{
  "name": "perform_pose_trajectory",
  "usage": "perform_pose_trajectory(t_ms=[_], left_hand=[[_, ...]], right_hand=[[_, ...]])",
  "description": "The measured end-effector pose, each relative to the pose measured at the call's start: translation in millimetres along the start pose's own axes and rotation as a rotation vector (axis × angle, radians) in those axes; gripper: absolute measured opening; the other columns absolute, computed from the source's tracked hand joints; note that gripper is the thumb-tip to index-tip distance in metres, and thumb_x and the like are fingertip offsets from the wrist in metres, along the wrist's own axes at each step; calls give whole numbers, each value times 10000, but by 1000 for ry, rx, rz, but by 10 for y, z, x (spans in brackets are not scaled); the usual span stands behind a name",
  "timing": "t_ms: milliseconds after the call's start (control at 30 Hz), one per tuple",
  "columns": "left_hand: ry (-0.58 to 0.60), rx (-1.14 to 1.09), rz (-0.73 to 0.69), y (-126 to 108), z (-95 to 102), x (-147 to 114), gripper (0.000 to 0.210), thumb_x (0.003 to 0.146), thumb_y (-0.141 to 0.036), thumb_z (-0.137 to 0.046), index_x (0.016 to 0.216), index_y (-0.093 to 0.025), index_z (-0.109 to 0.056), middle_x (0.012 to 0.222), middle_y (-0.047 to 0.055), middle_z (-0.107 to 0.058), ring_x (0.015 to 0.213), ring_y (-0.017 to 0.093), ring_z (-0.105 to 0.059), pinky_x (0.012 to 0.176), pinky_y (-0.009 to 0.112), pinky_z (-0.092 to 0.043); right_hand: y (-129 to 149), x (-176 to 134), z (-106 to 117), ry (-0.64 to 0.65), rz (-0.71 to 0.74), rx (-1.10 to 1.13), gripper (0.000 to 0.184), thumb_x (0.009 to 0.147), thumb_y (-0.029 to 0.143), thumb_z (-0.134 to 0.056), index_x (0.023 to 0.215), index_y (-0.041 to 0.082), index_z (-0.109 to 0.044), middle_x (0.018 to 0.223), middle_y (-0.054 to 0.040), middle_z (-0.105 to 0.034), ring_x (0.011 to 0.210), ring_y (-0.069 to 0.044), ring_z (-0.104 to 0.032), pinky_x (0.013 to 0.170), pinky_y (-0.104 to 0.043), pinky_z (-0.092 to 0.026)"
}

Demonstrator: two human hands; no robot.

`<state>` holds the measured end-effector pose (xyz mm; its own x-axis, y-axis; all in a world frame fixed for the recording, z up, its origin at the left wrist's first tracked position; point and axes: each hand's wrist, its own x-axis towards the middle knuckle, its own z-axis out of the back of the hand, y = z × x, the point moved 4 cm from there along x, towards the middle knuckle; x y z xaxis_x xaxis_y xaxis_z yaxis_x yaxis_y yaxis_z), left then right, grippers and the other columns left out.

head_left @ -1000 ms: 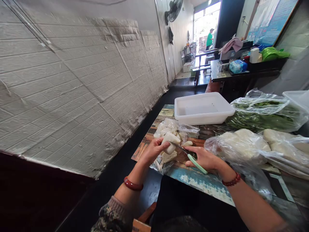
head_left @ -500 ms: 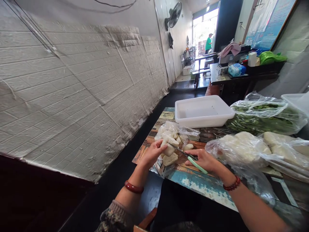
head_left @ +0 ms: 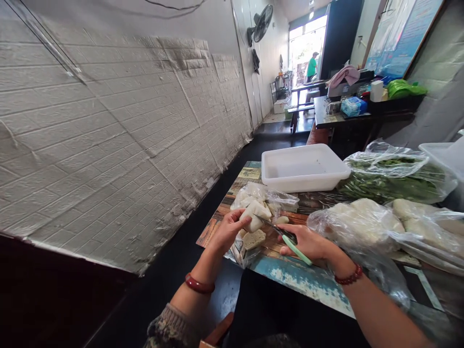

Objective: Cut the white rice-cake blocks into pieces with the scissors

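Observation:
My left hand [head_left: 229, 231] pinches a white, spongy, bun-like chunk [head_left: 253, 215] above the table. Scissors with light green handles [head_left: 297, 250] are in my right hand [head_left: 312, 244], their dark blades pointing left with the tips at the chunk's right side. Whether the blades cut into it, I cannot tell. Below my left hand lies a porous piece [head_left: 253, 239] on a plastic bag. More white pieces [head_left: 244, 198] sit behind the chunk in clear plastic, partly hidden. A small pale piece [head_left: 282, 220] rests beside the blades.
A white plastic tub [head_left: 304, 182] stands at the back of the patterned tabletop [head_left: 300, 280]. To the right are bagged pale rounds [head_left: 362, 217] and a bag of leafy greens [head_left: 398, 179]. A wall [head_left: 126, 145] runs along the left. A person in green [head_left: 311, 66] is far off near the doorway.
The held chunk has turned so that a broader, smoother face shows. The scissor blades have shifted slightly at its right side. Both hands stay in nearly the same place.

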<state>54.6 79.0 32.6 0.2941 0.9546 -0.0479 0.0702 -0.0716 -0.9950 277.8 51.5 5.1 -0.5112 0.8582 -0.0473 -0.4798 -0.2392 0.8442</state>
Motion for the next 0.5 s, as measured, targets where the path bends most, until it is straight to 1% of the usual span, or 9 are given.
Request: perform_pose_trajectory(t_ms=[100,167,233,300,367,433,500], left_hand=[[-9,-45,24,4,-43,-5,467,693,-463,-811,1026,-146,-733,920,75,-689,784,157,-578,727,247,-445],[-9,-48,29,13,-56,-9,465,714,-470,-793,1046,-151,-726,931,76,-686,782,156,-575,718,246,-444],[15,-10,16,7,-61,-9,443,749,-467,-765,1062,-156,-722,938,76,-689,793,162,-580,726,247,-444],[65,53,-2,-16,-71,-9,424,778,-467,-738,1067,-157,-722,933,75,-695,811,173,-587,743,251,-444],[108,117,-20,-54,-83,-12,416,793,-476,-719,1056,-154,-728,914,71,-699,812,181,-592,750,255,-443],[133,168,-25,-95,-99,-17,417,799,-491,-705,1044,-155,-733,908,69,-699,806,188,-595,743,258,-443],[151,202,-16,-124,-119,-18,418,800,-507,-695,1021,-154,-737,894,67,-695,785,188,-593,722,259,-442]], right_hand=[[3,-4,20,5,26,1,727,690,396,-756,1351,146,-586,1118,-105,-729,968,-302,-666,861,-382,-521],[31,-7,28,2,54,-5,711,684,382,-760,1334,144,-600,1177,-116,-709,1029,-317,-649,898,-390,-509],[65,-8,32,-11,67,-2,711,678,361,-767,1335,148,-598,1228,-117,-686,1078,-321,-631,933,-389,-494],[86,-3,28,-15,62,0,704,679,359,-774,1331,160,-599,1214,-103,-691,1058,-306,-637,926,-377,-495],[82,7,18,-4,51,1,686,683,361,-777,1319,168,-605,1148,-82,-711,986,-280,-655,882,-357,-507],[61,20,11,9,54,-7,661,687,354,-776,1301,172,-614,1103,-67,-717,941,-262,-657,854,-343,-511],[37,32,18,6,67,-16,677,680,347,-780,1309,166,-604,1102,-70,-711,947,-261,-649,860,-343,-506]])
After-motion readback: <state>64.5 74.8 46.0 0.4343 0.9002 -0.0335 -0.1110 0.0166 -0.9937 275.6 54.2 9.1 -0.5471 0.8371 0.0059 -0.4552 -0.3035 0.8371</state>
